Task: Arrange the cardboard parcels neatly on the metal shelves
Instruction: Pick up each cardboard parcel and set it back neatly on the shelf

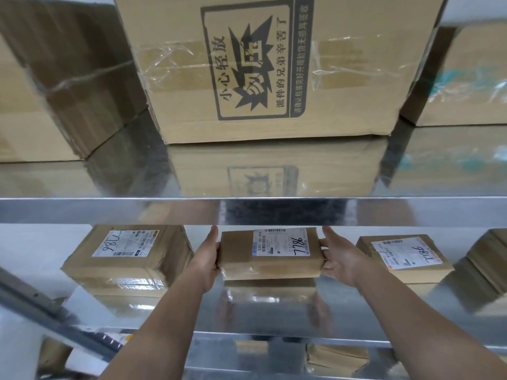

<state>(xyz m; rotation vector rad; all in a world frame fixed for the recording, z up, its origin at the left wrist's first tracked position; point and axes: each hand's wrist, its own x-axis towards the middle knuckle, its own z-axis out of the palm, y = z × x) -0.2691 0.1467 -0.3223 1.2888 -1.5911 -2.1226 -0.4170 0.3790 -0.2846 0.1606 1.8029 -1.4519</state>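
A small flat cardboard parcel [270, 253] with a white label marked 7786 sits on the middle metal shelf [274, 311]. My left hand [207, 259] grips its left end and my right hand [338, 260] grips its right end, thumbs on top. To its left stands a taller labelled parcel [126, 253]. A flat labelled parcel [403, 256] lies to its right. The far fingertips of both hands are hidden behind the upper shelf's front lip.
The upper shelf [82, 185] carries a big printed carton [274, 67] with cartons on each side [49, 78] [466, 78]. Another brown box [488, 259] stands at the far right of the middle shelf. More parcels [337, 355] lie on the shelf below.
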